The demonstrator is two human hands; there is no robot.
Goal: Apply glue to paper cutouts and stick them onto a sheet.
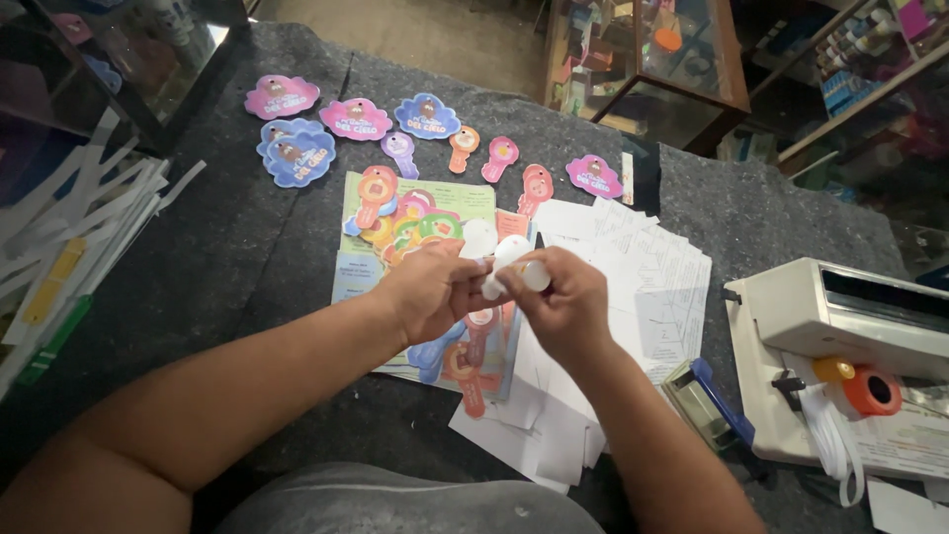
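Both hands meet over the middle of the bench (pixel 247 257), which is covered with a dark grey cloth. The left hand (pixel 435 292) and the right hand (pixel 568 302) are close together, and the fingers of both are closed on a small white cut-out piece (pixel 509 259) held between them, just above a colourful printed sheet (pixel 415 213). This sheet is the landmark here. On it lie several loose key-shaped cut-outs (pixel 473 341) in orange, pink and blue. Behind the sheet, farther from the person, a row of cloud-shaped stickers (pixel 297 153) in pink and blue lies on the cloth, with more small key shapes (pixel 502 158) beside them. To the right of the sheet there is a pile of white paper sheets (pixel 652 287), partly under the right hand. Farther right from the sheet stands a white machine (pixel 840 316), with an orange tape roll (pixel 872 391) on it and a blue stapler (pixel 707 400) just beside it. To the left of the sheet, well apart, white paper strips (pixel 79 227) lie at the edge.
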